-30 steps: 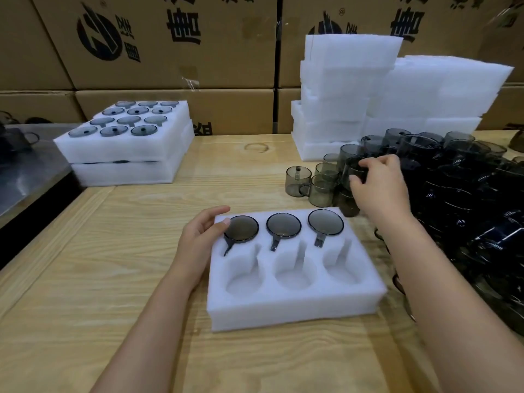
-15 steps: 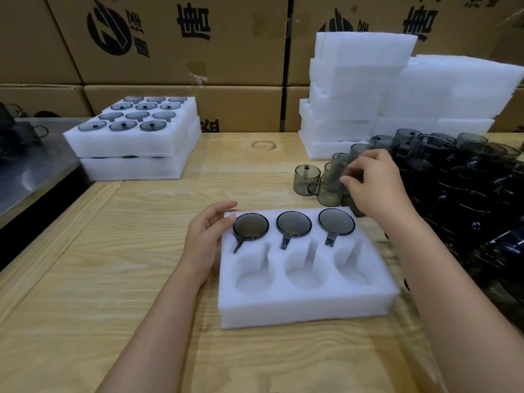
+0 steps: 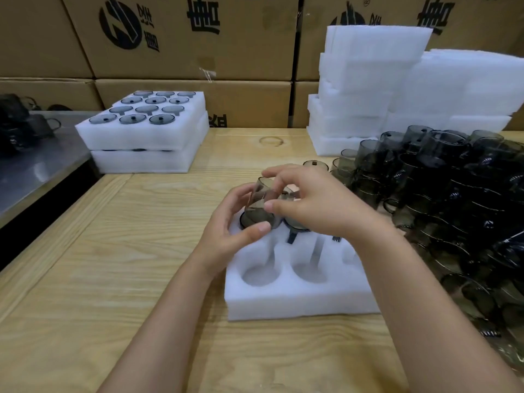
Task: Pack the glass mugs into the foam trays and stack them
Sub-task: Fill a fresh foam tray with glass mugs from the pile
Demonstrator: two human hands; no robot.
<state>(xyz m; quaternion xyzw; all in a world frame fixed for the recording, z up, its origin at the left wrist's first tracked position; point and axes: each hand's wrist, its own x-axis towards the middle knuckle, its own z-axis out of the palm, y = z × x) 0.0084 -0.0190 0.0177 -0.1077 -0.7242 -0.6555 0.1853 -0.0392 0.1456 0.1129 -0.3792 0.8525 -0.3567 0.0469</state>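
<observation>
A smoky glass mug (image 3: 262,201) is held tilted between both hands above the far left of a white foam tray (image 3: 297,296). My left hand (image 3: 235,225) cups it from the left and below. My right hand (image 3: 312,198) pinches it from the right and above. The tray's back row holds dark mugs (image 3: 295,226), mostly hidden under my hands. Two round pockets in its front row show bare foam. A large heap of loose dark mugs (image 3: 453,199) lies at the right.
Two stacked foam trays (image 3: 147,137) filled with mugs stand at the back left. Piles of white foam pieces (image 3: 368,89) rise at the back right. Cardboard boxes (image 3: 198,38) wall the rear. A metal surface (image 3: 34,165) adjoins the wooden table (image 3: 113,265) on the left.
My right hand brought a mug from the heap over to the tray's back left. My left hand left the tray's edge and took hold of the same mug.
</observation>
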